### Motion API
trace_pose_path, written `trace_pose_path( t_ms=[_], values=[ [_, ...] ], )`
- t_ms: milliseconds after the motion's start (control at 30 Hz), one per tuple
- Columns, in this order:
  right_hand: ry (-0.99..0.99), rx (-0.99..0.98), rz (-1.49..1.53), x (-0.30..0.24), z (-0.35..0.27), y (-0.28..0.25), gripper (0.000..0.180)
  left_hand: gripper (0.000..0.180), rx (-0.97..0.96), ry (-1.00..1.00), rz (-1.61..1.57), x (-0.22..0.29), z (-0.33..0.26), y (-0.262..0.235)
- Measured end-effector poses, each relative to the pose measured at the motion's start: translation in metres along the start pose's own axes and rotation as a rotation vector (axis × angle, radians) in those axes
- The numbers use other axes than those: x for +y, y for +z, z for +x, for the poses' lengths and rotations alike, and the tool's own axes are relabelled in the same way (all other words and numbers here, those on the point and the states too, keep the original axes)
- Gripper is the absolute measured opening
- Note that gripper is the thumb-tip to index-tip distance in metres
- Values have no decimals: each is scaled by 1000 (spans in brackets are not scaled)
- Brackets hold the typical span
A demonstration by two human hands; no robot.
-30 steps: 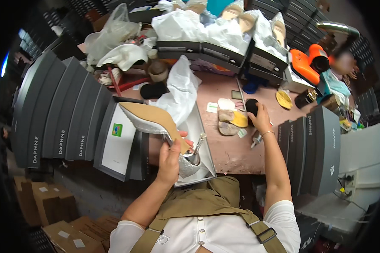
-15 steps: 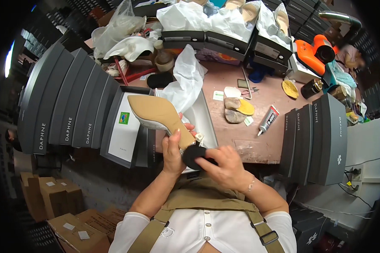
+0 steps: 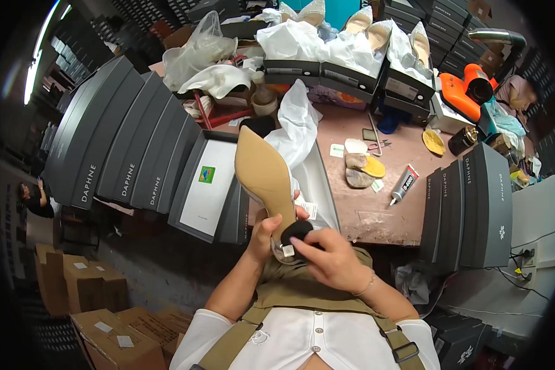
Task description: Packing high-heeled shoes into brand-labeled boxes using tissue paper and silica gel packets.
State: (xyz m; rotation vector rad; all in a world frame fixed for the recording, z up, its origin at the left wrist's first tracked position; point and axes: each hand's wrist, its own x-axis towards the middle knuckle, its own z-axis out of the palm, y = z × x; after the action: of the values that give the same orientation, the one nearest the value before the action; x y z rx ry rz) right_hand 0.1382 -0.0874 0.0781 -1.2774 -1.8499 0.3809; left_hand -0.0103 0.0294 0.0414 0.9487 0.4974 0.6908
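Note:
A pointed shoe [image 3: 260,163] with its tan sole facing up is gripped by my left hand [image 3: 263,239], toe pointing away from me. The fingers of that hand wrap round the shoe's middle. In my right hand [image 3: 338,259] is a black round pad [image 3: 297,232], pressed against the sole near the heel. A small white tag [image 3: 288,250] shows beside the pad. The heel itself is partly hidden by the pad and my fingers. Behind the shoe, an open shoe box [image 3: 328,185] holds white tissue paper [image 3: 297,120].
Grey shoe boxes [image 3: 95,135] stand in a row on the left, and more boxes [image 3: 475,203] on the right. A glue tube [image 3: 404,184], stained sponges [image 3: 362,169] and scissors [image 3: 379,145] lie on the table. Boxed shoes [image 3: 357,58] and an orange heat gun [image 3: 459,95] are at the back.
The shoe has turned in my left hand, its toe swinging from the left to point away. My right hand's pad has moved onto the sole near the heel. The whole view has shifted slightly.

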Motion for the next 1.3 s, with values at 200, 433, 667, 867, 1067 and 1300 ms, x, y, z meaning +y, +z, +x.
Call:
trace_pose_path(
  t_ms=[200,433,667,867,1067,1300],
  values=[
    [392,131,-271,105,-43,-16,41,48,12,-54,479,62,-8,-60],
    [326,-178,8,79,28,29,48,36,288,-375,1850,142,26,-147],
    [479,-235,-417,135,15,128,74,45,150,544,1746,89,23,-92],
    [572,-67,63,151,27,90,68,56,264,457,1233,49,-15,-98],
    [575,-354,-103,131,26,105,90,62,223,280,850,-52,-28,-57],
    [740,45,577,148,21,100,70,89,309,458,888,-49,-39,-52]
  ],
)
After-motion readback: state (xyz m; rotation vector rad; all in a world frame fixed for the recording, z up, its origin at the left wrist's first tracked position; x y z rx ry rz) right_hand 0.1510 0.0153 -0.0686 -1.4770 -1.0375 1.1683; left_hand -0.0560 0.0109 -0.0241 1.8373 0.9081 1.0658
